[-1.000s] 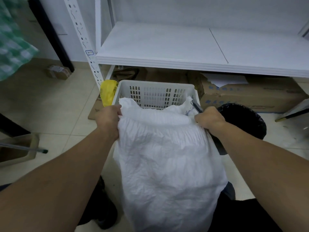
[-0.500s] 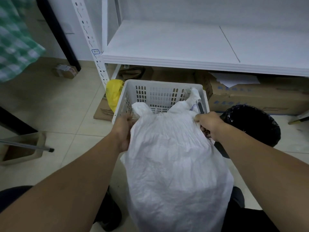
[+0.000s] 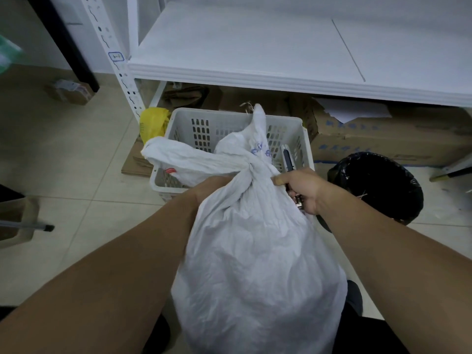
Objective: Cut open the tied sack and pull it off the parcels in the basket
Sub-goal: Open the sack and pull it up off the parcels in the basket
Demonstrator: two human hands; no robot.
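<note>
Head view: my left grip [image 3: 212, 186] holds the white sack [image 3: 255, 251], my right grip [image 3: 302, 191] squeezes a cutter [image 3: 287, 159]; I should lift slowly, blade pointed away.

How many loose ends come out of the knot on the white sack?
2. One end stretches left over the basket's left rim; the other end stands upright before its far wall. The knot is partly covered, so another may be hidden.
</note>
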